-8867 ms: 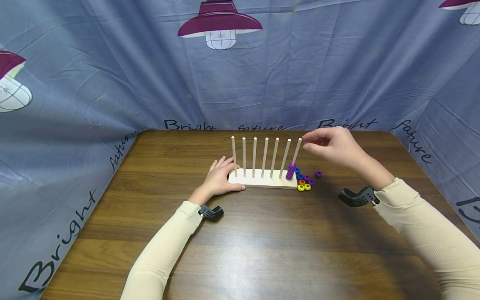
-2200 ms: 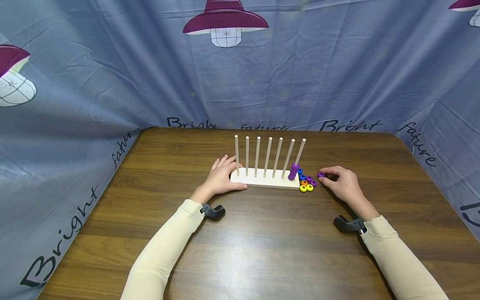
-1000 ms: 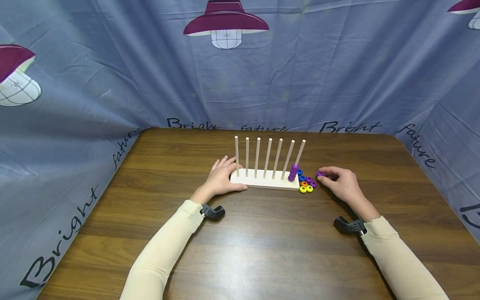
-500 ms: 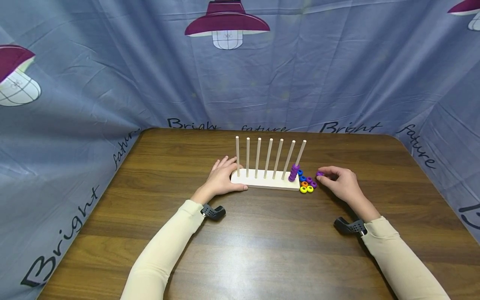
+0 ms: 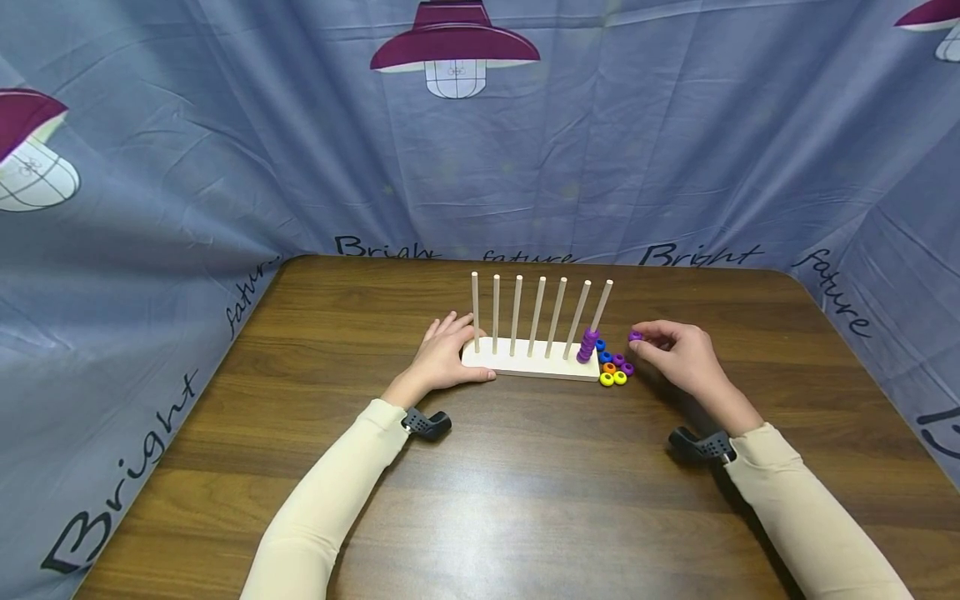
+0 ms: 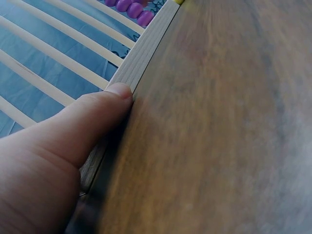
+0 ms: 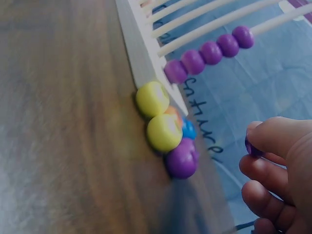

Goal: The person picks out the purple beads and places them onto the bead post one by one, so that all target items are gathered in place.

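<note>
My left hand (image 5: 442, 358) holds the left end of a pale wooden peg stand (image 5: 510, 363), thumb along the front edge and fingers at the back. Several upright pegs rise from the stand; the rightmost carries a stack of purple beads (image 5: 587, 346). In the left wrist view the thumb (image 6: 100, 109) presses the stand's edge. My right hand (image 5: 686, 354) pinches one purple bead (image 5: 635, 336) between thumb and fingertips, to the right of the stand and raised off the table. The right wrist view shows that bead (image 7: 253, 150) mostly covered by the thumb.
Loose beads lie against the stand's right end: two yellow beads (image 5: 613, 379), an orange bead (image 5: 609, 368), blue beads (image 5: 605, 357) and purple beads (image 5: 627, 368). The brown wooden table (image 5: 480, 483) ends at a blue printed curtain (image 5: 615, 167).
Since the earliest frame, my right hand has come down from the rightmost peg's top and taken the separate purple bead. In the last half second it has lifted that bead slightly. The left hand stays put.
</note>
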### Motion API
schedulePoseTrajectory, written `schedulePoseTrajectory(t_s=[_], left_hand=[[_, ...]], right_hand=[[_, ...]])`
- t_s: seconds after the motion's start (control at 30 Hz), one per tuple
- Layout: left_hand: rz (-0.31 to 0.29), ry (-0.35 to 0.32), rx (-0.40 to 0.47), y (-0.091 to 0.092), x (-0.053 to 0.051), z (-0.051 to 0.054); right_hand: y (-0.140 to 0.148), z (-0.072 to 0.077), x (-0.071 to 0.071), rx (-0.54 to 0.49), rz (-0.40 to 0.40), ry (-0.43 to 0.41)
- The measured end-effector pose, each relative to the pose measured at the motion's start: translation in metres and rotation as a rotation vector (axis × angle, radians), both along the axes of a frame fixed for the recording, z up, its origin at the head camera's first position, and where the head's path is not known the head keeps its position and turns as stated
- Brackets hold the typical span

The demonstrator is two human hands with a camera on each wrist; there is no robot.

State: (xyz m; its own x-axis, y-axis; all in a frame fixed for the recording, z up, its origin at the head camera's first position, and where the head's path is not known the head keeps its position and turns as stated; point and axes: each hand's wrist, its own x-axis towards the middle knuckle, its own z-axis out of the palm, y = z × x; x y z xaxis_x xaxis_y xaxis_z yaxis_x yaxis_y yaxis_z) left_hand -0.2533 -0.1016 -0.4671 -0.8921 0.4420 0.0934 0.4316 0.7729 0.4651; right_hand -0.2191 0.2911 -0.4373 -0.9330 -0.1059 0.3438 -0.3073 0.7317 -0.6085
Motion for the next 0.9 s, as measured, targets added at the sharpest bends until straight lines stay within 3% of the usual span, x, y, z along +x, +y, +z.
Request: schedulePoseTrajectory(t_s=[0.67,0.9], left_hand=[[-0.001,-0.010,-0.007,0.000,0.000,0.001],[-0.001,-0.011,-0.008,0.000,0.001,0.002]], right_hand=[[-0.016,0.044,0.000,-0.018,0.071,0.074],[-0.019,0.060,0.000,-0.025,0.080,0.061]])
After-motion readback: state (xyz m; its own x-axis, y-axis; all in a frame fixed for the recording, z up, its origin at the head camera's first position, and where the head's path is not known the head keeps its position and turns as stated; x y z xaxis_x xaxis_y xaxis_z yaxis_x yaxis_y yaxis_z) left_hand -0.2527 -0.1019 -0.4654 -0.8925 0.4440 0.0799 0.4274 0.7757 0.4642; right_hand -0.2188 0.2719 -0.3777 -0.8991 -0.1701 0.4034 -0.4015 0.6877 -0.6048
